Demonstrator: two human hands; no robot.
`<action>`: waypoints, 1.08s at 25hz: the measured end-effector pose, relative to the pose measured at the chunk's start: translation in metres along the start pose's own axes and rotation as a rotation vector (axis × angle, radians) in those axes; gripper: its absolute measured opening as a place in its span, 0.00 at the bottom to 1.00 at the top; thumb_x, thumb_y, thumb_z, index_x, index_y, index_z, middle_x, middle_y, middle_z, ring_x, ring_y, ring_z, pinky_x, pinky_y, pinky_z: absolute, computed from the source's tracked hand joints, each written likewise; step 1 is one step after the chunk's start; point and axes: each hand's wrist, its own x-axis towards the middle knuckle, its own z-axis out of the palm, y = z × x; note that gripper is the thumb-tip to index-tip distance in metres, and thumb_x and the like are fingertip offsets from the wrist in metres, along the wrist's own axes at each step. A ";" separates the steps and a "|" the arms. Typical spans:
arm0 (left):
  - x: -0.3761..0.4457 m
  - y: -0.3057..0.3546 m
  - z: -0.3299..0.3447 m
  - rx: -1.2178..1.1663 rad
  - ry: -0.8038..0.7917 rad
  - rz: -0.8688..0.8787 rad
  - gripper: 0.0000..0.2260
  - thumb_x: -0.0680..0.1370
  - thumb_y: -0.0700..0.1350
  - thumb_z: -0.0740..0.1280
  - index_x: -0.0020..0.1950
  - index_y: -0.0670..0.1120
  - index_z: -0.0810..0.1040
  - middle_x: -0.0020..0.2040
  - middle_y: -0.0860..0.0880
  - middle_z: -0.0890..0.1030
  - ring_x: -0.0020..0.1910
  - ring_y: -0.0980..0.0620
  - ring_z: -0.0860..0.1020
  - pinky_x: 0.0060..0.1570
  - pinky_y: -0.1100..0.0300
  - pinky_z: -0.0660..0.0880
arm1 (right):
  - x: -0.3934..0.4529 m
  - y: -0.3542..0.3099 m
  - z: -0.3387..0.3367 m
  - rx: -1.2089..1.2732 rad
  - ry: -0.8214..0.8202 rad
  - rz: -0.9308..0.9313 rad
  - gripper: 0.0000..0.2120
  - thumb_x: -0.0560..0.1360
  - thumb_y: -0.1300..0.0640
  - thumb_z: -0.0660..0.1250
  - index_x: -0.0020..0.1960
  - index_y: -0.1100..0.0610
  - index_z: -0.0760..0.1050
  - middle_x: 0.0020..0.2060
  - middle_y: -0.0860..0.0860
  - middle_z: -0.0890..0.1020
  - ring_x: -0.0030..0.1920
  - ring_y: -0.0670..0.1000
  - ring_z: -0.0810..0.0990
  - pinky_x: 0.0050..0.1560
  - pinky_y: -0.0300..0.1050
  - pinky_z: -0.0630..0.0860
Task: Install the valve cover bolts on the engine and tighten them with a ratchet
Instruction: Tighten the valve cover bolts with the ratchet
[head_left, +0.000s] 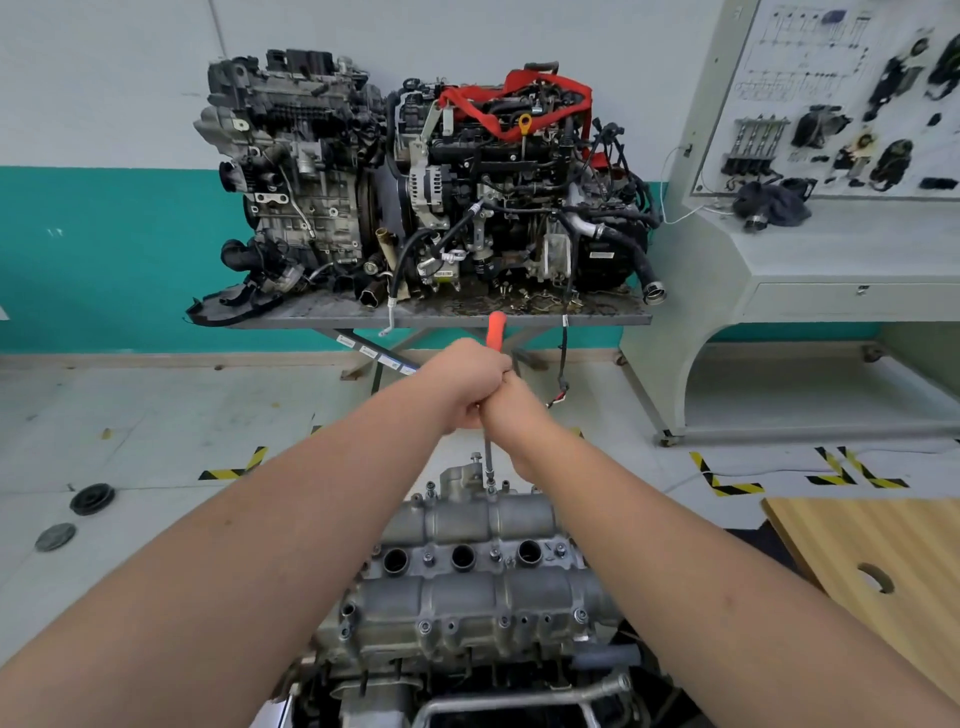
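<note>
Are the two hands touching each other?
Touching. The head view shows the left hand pressed against the right hand, both wrapped round the ratchet.

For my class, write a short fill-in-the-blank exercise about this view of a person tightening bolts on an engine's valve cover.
1. The ratchet handle sticking up above the hands is coloured ____.
2. The left hand and right hand are clasped ____ around the tool.
3. The extension reaches down to a bolt at the ____ end of the valve cover.

Missing words: red; together; far
</note>
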 end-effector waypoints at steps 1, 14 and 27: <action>0.003 0.004 -0.001 0.187 -0.013 0.012 0.08 0.81 0.43 0.59 0.54 0.41 0.74 0.40 0.42 0.75 0.32 0.44 0.74 0.25 0.62 0.73 | -0.003 0.006 -0.004 -0.040 -0.020 -0.034 0.22 0.85 0.60 0.51 0.78 0.60 0.56 0.51 0.54 0.81 0.47 0.47 0.79 0.39 0.26 0.75; 0.015 -0.022 0.023 1.100 0.199 0.781 0.15 0.80 0.56 0.60 0.36 0.52 0.65 0.33 0.54 0.71 0.36 0.48 0.75 0.31 0.58 0.68 | -0.016 0.154 -0.047 -1.343 -0.099 -0.143 0.24 0.84 0.46 0.51 0.74 0.58 0.62 0.71 0.58 0.68 0.71 0.59 0.65 0.74 0.57 0.59; 0.026 -0.076 0.050 0.032 0.310 0.961 0.16 0.80 0.53 0.58 0.43 0.43 0.77 0.57 0.50 0.76 0.62 0.51 0.73 0.61 0.48 0.71 | -0.018 0.188 -0.038 -1.346 0.122 -0.354 0.33 0.77 0.36 0.45 0.74 0.52 0.64 0.73 0.51 0.68 0.75 0.56 0.62 0.76 0.58 0.51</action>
